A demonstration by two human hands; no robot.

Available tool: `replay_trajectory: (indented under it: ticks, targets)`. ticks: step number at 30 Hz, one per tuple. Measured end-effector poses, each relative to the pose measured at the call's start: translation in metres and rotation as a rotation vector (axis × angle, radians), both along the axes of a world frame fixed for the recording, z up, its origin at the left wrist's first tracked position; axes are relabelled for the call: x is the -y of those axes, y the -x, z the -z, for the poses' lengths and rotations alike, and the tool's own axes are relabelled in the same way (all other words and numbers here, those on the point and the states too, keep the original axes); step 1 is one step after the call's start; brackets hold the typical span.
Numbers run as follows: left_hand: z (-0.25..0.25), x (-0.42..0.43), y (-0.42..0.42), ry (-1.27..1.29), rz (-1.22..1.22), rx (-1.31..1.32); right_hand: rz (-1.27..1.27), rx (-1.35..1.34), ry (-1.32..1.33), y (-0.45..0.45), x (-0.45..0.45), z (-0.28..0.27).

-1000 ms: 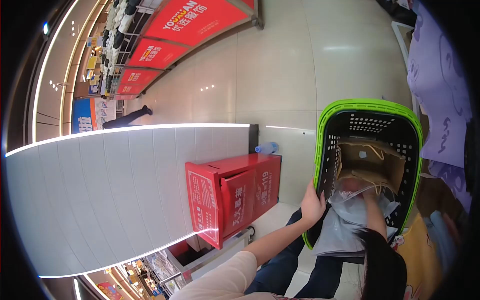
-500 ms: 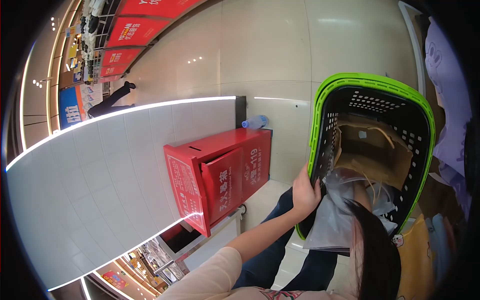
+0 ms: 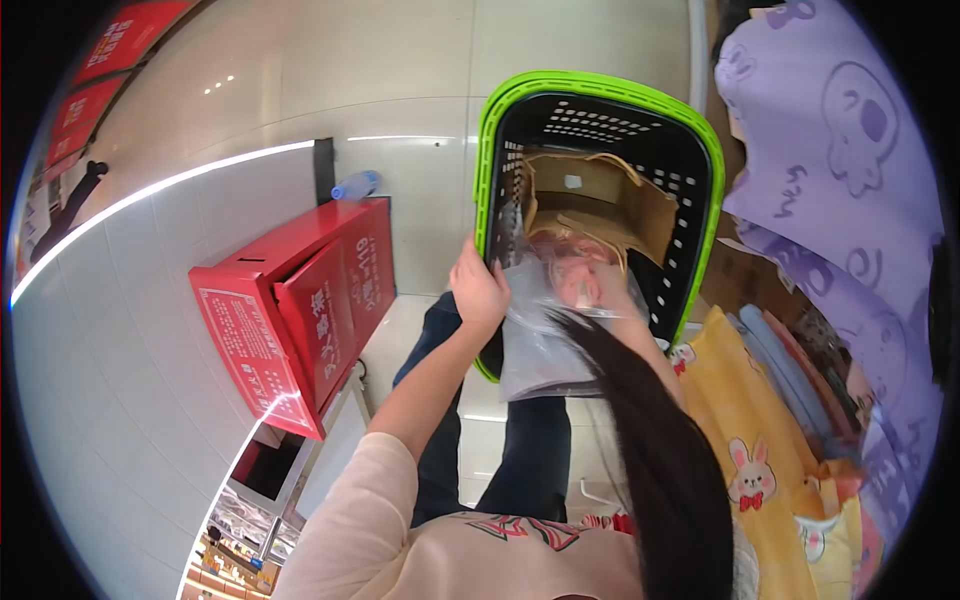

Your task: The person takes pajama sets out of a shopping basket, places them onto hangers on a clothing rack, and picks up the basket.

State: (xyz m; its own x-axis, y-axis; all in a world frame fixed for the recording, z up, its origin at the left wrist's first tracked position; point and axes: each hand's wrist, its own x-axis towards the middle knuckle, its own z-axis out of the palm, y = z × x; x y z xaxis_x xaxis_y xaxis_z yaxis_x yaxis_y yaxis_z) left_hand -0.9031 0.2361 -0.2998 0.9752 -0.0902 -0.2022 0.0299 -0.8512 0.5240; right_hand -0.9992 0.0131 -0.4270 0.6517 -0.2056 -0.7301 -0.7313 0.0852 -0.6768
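My left hand [image 3: 481,288] is closed on the left rim of a black shopping basket [image 3: 600,85] with a bright green edge. Inside the basket, my right hand [image 3: 613,290] holds a clear plastic bag [image 3: 548,262] with something pink [image 3: 578,272] showing through it; the plastic partly covers my fingers. An open brown paper bag [image 3: 590,190] stands in the basket beyond that hand. Whitish plastic packaging [image 3: 540,350] lies over the near edge. Long dark hair hangs across part of my right forearm.
A red fire extinguisher box [image 3: 318,300] stands left, with a plastic bottle [image 3: 356,185] by its far corner. Purple printed fabric [image 3: 800,110] and yellow rabbit-print fabric [image 3: 740,420] are at the right, beside folded cloths [image 3: 785,365]. Another person's leg [image 3: 70,215] shows far left.
The view has shifted, so the basket and red box appear farther left and more fabric shows at right. The pink contents have come into clearer view near my right hand.
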Motion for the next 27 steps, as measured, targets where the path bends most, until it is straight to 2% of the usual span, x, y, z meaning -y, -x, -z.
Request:
replay_trajectory:
  ticks: [3, 5, 8, 10, 12, 13, 16, 17, 20, 21, 24, 25, 27]
  targets:
    - [-0.001, 0.008, 0.003, 0.035, -0.006, -0.018, 0.068, 0.012, -0.021, 0.033, 0.012, 0.028]
    - [0.005, 0.010, 0.004, 0.096, 0.007, -0.025, -0.136, 0.051, 0.347, -0.015, -0.003, -0.087]
    - [-0.001, 0.017, 0.008, 0.092, 0.019, 0.067, 0.317, -0.088, -0.438, 0.003, 0.002, -0.086]
    - [-0.014, 0.017, 0.009, 0.136, 0.142, 0.022, 0.316, -0.187, -0.410, 0.003, 0.001, -0.112]
    - [-0.040, 0.015, 0.007, 0.183, 0.335, -0.041, 0.006, -0.301, 0.152, -0.007, -0.007, -0.142]
    - [-0.050, 0.017, 0.008, 0.210, 0.467, -0.089, -0.070, -0.316, 0.182, -0.001, -0.005, -0.134]
    - [-0.055, 0.029, 0.003, 0.153, 0.757, -0.102, 0.116, -0.159, -0.117, 0.018, 0.003, -0.059]
    - [-0.044, 0.034, 0.002, 0.081, 0.801, -0.064, 0.103, -0.213, -0.097, 0.014, 0.005, -0.046]
    - [0.000, 0.046, 0.003, 0.045, 0.820, -0.071, -0.174, -0.307, 0.071, -0.009, 0.008, -0.024]
    - [0.003, 0.051, 0.000, 0.047, 0.828, -0.047, -0.179, -0.389, 0.002, -0.016, 0.006, -0.022]
    - [0.003, 0.067, -0.007, -0.144, 0.832, -0.318, 0.025, -0.309, -0.112, -0.015, -0.004, -0.018]
    - [0.009, 0.070, -0.006, -0.218, 0.802, -0.351, 0.032, -0.042, 0.062, -0.018, -0.012, -0.026]
    - [0.003, 0.079, -0.009, -0.216, 0.623, -0.519, 0.272, -0.052, -0.092, -0.013, -0.024, -0.074]
